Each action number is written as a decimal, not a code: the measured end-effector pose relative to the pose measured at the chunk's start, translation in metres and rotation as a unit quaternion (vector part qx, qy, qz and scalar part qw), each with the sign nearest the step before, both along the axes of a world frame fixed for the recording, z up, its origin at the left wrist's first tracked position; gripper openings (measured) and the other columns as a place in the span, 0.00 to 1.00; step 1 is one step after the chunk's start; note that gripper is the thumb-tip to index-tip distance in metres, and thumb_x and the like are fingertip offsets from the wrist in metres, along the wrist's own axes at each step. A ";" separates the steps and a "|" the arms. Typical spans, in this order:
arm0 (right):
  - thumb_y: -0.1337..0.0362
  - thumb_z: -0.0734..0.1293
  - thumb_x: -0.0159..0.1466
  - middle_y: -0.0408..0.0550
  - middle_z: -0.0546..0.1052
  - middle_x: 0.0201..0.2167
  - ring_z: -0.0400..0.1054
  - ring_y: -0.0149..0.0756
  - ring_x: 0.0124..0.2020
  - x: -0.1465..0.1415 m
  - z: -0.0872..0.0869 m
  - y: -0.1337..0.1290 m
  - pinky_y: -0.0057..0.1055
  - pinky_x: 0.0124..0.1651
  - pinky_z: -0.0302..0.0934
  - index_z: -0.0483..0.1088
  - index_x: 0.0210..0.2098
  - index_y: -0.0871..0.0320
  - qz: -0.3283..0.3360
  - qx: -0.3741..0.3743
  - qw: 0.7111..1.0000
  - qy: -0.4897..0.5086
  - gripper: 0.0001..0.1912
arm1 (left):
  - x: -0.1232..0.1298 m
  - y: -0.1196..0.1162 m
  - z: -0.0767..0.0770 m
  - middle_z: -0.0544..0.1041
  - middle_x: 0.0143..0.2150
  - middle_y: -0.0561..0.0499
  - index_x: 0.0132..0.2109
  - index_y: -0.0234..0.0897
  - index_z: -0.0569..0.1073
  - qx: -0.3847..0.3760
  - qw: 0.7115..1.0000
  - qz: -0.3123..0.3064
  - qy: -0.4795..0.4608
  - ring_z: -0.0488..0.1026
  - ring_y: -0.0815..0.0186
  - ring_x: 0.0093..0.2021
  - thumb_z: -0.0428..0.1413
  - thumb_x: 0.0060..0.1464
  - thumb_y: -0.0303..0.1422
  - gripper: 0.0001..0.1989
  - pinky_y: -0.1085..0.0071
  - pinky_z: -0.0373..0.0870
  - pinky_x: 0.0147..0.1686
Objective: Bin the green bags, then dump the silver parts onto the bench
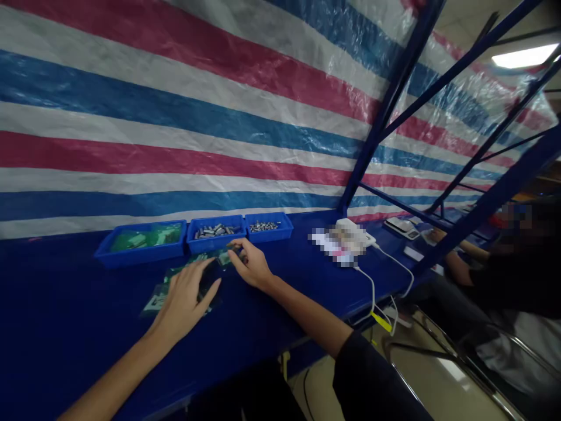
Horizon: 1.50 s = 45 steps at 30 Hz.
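Note:
My left hand lies over small clear plastic bags with green markings on the blue table. Its fingers are stretched out, with the thumb apart. Close by on the right, my right hand has its thumb and fingers curled together in a pinch, just in front of the middle bin. Something small and dark shows at those fingertips, too blurred to name. More greenish plastic lies between the two hands. Part of the bags is hidden under my left hand.
Behind my hands stand a blue bin of green bags, a blue bin of metal cylinders and a blue bin of small metal parts. A white power strip with cables lies right. Beyond the blue frame sits another person.

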State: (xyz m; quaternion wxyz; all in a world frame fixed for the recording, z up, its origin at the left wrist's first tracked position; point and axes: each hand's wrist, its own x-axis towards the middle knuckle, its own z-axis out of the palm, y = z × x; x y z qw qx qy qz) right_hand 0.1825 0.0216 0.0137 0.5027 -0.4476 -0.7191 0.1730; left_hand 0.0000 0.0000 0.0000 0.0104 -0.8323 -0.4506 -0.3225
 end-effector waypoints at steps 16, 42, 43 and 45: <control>0.58 0.61 0.59 0.38 0.64 0.21 0.57 0.26 0.20 0.012 -0.007 0.023 0.22 0.20 0.56 0.66 0.37 0.55 0.034 -0.135 0.955 0.263 0.09 | 0.035 -0.005 0.002 0.73 0.43 0.49 0.44 0.43 0.67 -0.017 0.999 -0.027 0.039 0.69 0.58 0.46 0.47 0.55 0.41 0.12 0.61 0.61 0.46; 0.58 0.63 0.53 0.36 0.63 0.17 0.54 0.24 0.16 0.021 0.001 0.033 0.22 0.18 0.51 0.65 0.30 0.55 0.056 -0.185 0.911 0.363 0.08 | 0.094 0.005 -0.004 0.76 0.38 0.49 0.35 0.41 0.71 -0.049 0.997 -0.059 0.032 0.70 0.57 0.41 0.48 0.54 0.40 0.11 0.59 0.66 0.43; 0.58 0.63 0.53 0.35 0.63 0.16 0.53 0.24 0.14 0.022 0.002 0.033 0.22 0.16 0.50 0.64 0.31 0.55 0.064 -0.193 0.908 0.366 0.08 | 0.092 0.005 -0.002 0.75 0.35 0.50 0.34 0.41 0.71 -0.066 0.996 -0.065 0.015 0.70 0.59 0.39 0.48 0.54 0.41 0.11 0.61 0.66 0.42; 0.59 0.63 0.52 0.33 0.63 0.15 0.52 0.23 0.12 0.024 0.003 0.034 0.21 0.14 0.48 0.63 0.31 0.55 0.074 -0.210 0.900 0.374 0.09 | 0.090 0.006 0.003 0.73 0.32 0.51 0.32 0.41 0.70 -0.100 0.992 -0.070 -0.028 0.69 0.61 0.36 0.48 0.54 0.41 0.11 0.65 0.66 0.38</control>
